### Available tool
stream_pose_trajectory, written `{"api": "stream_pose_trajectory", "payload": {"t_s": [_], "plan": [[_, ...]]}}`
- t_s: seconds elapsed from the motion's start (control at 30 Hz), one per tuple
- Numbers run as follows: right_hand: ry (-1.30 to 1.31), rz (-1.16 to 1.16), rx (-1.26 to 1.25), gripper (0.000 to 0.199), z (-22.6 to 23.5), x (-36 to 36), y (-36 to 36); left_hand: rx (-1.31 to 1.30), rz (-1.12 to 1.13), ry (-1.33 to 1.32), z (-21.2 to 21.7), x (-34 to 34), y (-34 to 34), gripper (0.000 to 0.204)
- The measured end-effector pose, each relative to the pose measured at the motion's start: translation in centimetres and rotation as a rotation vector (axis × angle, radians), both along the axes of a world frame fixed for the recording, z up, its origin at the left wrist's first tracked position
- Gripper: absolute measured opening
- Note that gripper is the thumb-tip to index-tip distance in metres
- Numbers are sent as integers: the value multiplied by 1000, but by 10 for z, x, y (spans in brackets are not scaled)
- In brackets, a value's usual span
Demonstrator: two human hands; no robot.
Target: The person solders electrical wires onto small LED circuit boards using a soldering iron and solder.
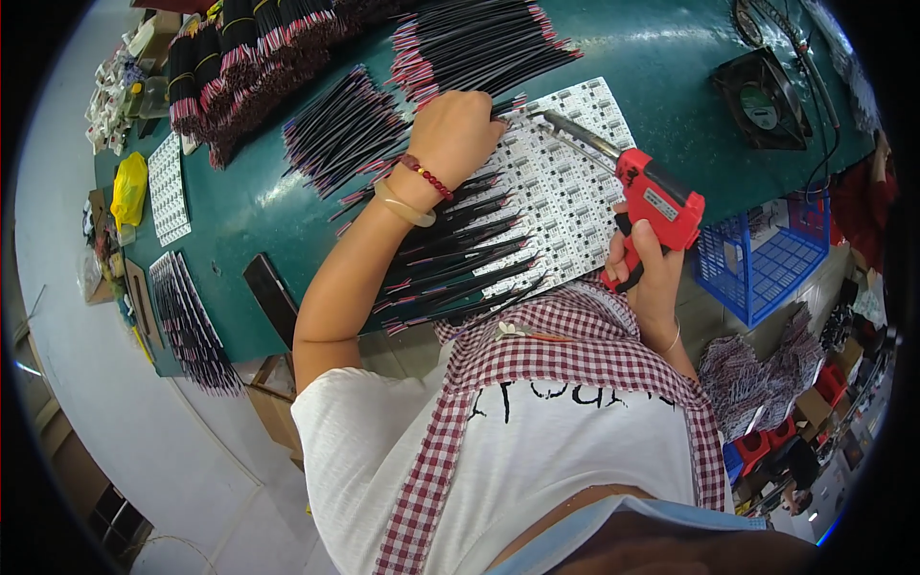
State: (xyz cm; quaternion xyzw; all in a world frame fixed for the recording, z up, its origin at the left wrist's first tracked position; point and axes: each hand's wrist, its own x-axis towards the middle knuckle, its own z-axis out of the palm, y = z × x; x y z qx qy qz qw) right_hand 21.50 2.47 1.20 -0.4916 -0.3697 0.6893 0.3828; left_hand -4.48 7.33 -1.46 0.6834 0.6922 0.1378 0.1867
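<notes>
My right hand (654, 273) is wrapped round the grip of a red and black soldering gun (661, 201). The gun's metal tip points left, over the upper part of a white circuit board panel (575, 182). Close to that tip, my left hand (458, 129) is closed in a pinch on a thin black wire, mostly hidden by the fingers. Along the panel's left side, several black wires (450, 254) lie in rows with their ends on the board. Beyond my left hand are two loose piles of cut black wires (350, 125) with red and white ends.
Tied wire bundles (240, 57) are stacked at the far left of the green table (230, 240). A black fan (762, 101) stands at the far right. A dark phone (271, 292), a yellow bag (129, 190) and another white panel (170, 192) lie left. A blue crate (762, 259) is at right.
</notes>
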Motion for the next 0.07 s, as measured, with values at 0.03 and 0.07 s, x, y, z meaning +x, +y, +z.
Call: {"api": "stream_pose_trajectory", "payload": {"t_s": [0.03, 0.07], "plan": [[19, -4, 12, 25, 2, 2, 1, -8, 1, 4, 0, 0, 0, 26], [39, -7, 23, 27, 4, 4, 2, -6, 7, -3, 0, 0, -1, 26]]}}
